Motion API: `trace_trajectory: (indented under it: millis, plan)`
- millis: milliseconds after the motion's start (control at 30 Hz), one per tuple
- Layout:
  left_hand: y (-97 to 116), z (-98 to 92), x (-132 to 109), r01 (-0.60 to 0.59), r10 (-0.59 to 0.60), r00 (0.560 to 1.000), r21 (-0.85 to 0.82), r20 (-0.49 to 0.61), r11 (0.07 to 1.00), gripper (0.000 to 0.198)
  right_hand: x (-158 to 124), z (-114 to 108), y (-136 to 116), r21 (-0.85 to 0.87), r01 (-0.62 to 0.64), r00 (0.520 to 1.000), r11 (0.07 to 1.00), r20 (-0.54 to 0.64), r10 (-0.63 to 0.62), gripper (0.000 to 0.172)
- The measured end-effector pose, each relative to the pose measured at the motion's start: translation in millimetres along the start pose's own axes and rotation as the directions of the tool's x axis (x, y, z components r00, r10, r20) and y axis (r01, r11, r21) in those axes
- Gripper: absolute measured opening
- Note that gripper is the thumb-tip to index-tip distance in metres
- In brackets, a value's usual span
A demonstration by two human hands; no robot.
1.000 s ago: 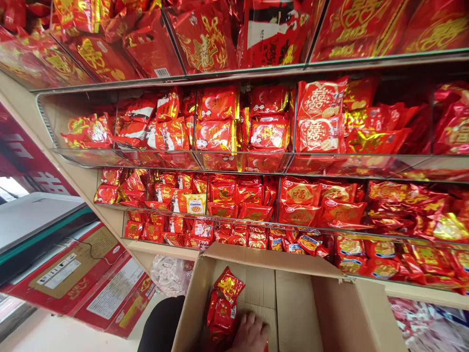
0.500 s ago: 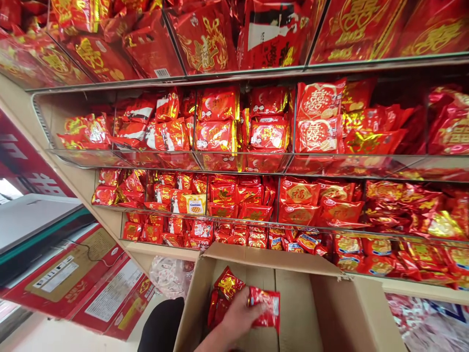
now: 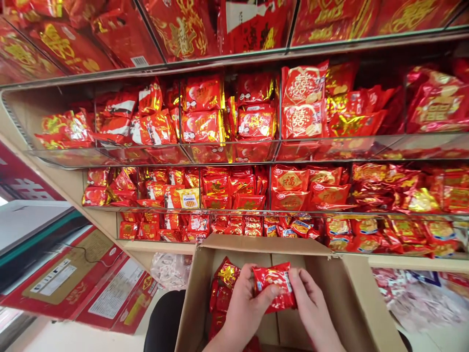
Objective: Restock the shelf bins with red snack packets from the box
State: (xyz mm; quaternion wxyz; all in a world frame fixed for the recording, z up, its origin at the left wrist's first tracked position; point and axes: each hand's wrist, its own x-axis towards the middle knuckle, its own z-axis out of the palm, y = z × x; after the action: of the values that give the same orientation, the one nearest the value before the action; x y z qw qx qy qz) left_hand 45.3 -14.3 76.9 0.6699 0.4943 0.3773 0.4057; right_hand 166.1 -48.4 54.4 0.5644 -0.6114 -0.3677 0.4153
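The left hand (image 3: 246, 304) grips a red packet (image 3: 281, 275) by its left side, thumb laid across the front, while the right hand (image 3: 310, 300) pinches its right edge between thumb and fingers, the packet held at the opening of a cardboard box (image 3: 267, 244). More red packs (image 3: 227, 275) lie inside the box along its left side, next to the left hand. Behind the box, shelves (image 3: 168, 247) carry rows of red and gold snacks (image 3: 203, 128).

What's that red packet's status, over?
Left grip closed on red packet; right grip pinching its right edge. Open carton underneath. Nothing visibly in the way.
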Motion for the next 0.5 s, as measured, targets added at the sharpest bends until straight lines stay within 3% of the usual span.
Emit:
trace_trajectory:
  millis: [67, 167, 300, 500]
  plan:
    - [-6, -1.7, 0, -0.045, 0.077, 0.986, 0.206, -0.15, 0.977, 0.023, 3, 10, 0, -0.069, 0.068, 0.998, 0.995, 0.001, -0.068, 0.035]
    - [-14, -5.9, 1, 0.009, 0.151, 0.931, 0.436, -0.332, 0.9, 0.031, -1, 11, 9, -0.178, 0.06, 0.998, 0.982, -0.003, -0.061, 0.036]
    - [-28, -11.4, 2, 0.041, 0.143, 0.942, 0.527, -0.304, 0.849, 0.034, -10, 12, 21, -0.221, 0.025, 0.999, 0.975, -0.04, -0.035, 0.037]
    - [-47, -24.7, 5, 0.07, 0.142, 0.946, 0.611, -0.291, 0.788, 0.031, -10, 11, 28, -0.294, 0.06, 0.991, 0.954, -0.1, -0.093, 0.038]
